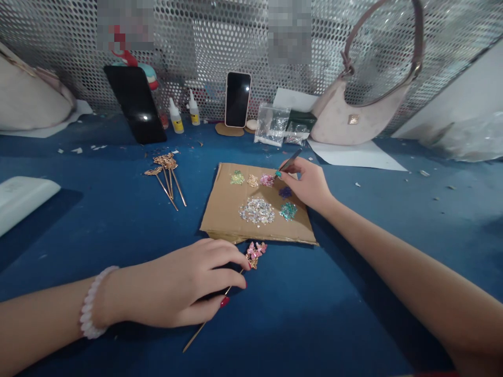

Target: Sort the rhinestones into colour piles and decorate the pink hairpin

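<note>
Under my left hand (192,283) lies a gold hair stick (194,337) with a cluster of pink stones (256,251) at its top; my fingers and thumb grip its shaft just below the head. My right hand (310,183) pinches dark tweezers (291,159), whose tips point down at the small pile of pink rhinestones (266,180). That pile sits on a cardboard sheet (226,209) beside green (237,177), peach (252,180), dark blue (285,192), teal (288,211) and clear rhinestones (257,211). Whether the tips hold a stone is too small to tell.
Several gold hair sticks (168,175) lie left of the cardboard. Behind stand a black tablet-like device (135,104), two glue bottles (176,118), a phone (238,99), plastic bags (272,124) and a pale handbag (353,118). A white object (27,199) rests at far left.
</note>
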Available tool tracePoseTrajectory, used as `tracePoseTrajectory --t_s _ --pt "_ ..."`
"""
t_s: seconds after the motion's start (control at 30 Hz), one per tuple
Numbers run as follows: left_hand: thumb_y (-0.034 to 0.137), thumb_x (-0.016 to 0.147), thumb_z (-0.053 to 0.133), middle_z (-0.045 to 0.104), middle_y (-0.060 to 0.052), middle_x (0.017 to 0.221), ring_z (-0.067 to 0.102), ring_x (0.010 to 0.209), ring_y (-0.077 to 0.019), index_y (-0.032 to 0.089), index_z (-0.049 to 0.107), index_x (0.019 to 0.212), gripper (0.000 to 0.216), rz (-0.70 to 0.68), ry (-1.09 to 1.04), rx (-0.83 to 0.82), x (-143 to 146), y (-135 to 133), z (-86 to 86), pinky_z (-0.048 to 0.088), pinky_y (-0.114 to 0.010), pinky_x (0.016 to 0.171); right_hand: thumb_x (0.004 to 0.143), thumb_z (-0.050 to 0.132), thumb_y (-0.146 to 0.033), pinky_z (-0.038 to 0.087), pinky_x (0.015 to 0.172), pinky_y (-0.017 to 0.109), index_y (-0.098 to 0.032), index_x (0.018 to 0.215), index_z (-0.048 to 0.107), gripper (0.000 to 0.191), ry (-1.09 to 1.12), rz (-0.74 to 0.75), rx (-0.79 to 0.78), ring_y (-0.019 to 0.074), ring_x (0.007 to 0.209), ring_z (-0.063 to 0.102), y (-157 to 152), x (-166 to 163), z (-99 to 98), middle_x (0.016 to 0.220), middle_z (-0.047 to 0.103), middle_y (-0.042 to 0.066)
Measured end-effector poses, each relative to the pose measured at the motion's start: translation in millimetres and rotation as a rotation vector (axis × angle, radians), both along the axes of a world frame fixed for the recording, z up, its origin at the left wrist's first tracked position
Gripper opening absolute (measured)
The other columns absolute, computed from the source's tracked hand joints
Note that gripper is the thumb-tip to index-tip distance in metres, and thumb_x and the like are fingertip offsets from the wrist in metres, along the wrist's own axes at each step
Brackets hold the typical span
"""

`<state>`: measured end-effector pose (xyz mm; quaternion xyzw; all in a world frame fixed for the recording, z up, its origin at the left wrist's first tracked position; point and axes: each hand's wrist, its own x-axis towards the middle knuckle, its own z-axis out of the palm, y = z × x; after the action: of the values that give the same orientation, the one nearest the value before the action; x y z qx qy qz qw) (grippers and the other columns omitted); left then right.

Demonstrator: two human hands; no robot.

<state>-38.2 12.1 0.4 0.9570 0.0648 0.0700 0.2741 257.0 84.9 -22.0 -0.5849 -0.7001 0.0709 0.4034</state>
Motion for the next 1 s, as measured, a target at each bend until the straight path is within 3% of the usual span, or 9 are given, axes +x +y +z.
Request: tracePoseTrajectory --t_s 0.47,0.7,1.0 --pt "0.012 0.088 0.047 0.051 -0.013 0.127 0.046 0.118 -0.0241 0.016 0.054 0.116 0.029 0.004 0.003 0.002 -1.1 -0.1 -0.5 0.042 -0.038 0.099 0.072 0.057 -0.018 0.050 0.067 0.034 -0.017 0.080 0.061 0.009 0.031 -0.025 -0.021 0.0191 0.071 0.065 2.3 3.0 -1.2 0.073 0.067 0.004" --pt "0.012 0.088 0.046 0.051 -0.014 0.126 0.046 0.118 -0.0245 0.016 0.054 0.115 0.028 -0.007 -0.002 0.004 -0.3 0.8 -1.3 0.042 -0.038 0.098 0.072 0.060 -0.021 0.051 0.070 0.036 -0.019 0.082 0.062 0.010 0.109 0.060 -0.026 0.0193 0.072 0.065 -4.0 4.2 -0.7 0.075 0.068 0.003" --pt "0.012 0.089 0.045 0.050 -0.013 0.128 0.044 0.119 -0.0242 0.017 0.053 0.116 0.029 -0.001 0.025 -0.007 -0.4 0.4 -0.3 0.041 -0.039 0.098 0.074 0.060 -0.022 0.051 0.070 0.036 -0.018 0.081 0.062 0.009 0.053 0.091 -0.045 0.0189 0.072 0.064 -6.5 2.9 2.1 0.075 0.068 0.003"
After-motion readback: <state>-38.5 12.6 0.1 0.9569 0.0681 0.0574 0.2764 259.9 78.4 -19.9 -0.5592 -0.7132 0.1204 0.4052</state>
